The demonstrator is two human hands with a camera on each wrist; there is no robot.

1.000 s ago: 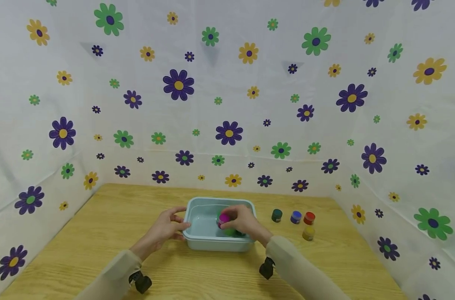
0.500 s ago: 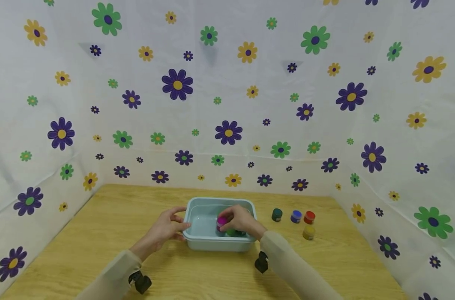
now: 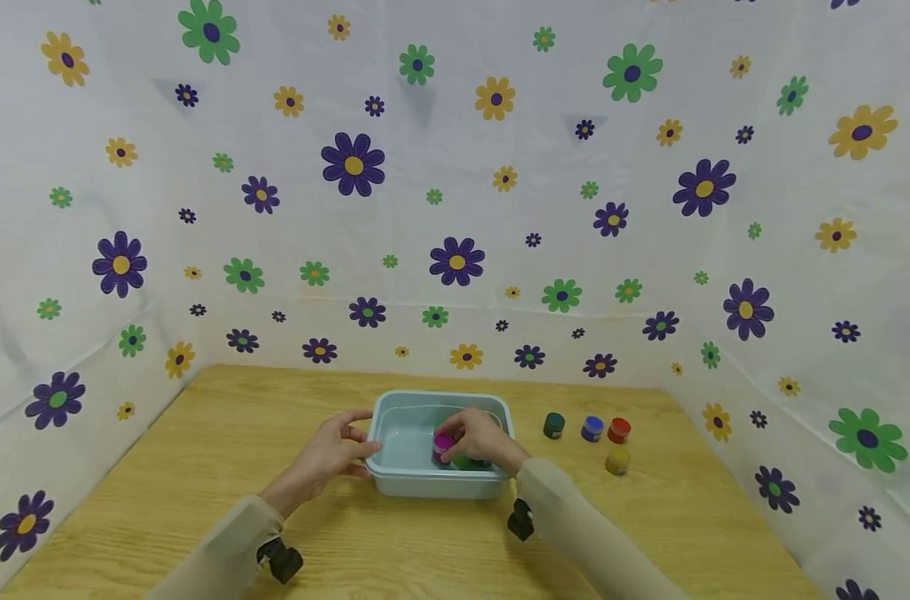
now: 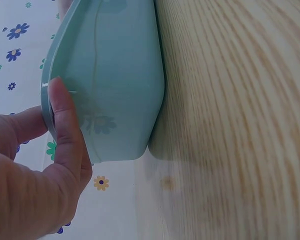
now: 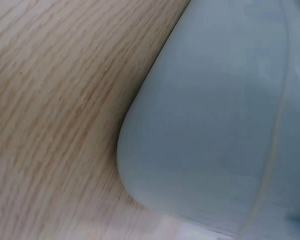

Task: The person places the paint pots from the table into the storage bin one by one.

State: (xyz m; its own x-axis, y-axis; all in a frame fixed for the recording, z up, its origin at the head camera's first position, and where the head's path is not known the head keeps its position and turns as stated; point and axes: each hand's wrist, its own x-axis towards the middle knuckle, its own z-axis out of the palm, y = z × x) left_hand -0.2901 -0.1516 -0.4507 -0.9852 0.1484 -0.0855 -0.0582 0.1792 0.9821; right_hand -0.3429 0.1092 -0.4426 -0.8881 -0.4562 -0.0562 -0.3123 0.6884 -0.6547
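A light blue plastic tub (image 3: 406,487) sits on the wooden table. My left hand (image 3: 333,457) pinches its left rim, and the left wrist view shows the thumb and fingers (image 4: 65,127) on either side of the rim. Inside the tub, my right hand (image 3: 481,437) grips a small paint jar with a magenta lid (image 3: 443,444). Green paint jars (image 3: 466,463) lie beside it, partly covered by that hand. In the right wrist view the tub's outer wall (image 5: 200,125) fills much of the picture, and the hand is out of sight.
Right of the tub stand a dark green jar (image 3: 553,426), a blue jar (image 3: 592,429), a red jar (image 3: 618,431) and a yellow jar (image 3: 617,460). A flower-printed cloth (image 3: 395,217) hangs behind the table and along both sides.
The right hand has lowered the magenta-lidded jar slightly and shifted it a little left within the tub. The left hand keeps its hold on the rim. The head view has tilted slightly.
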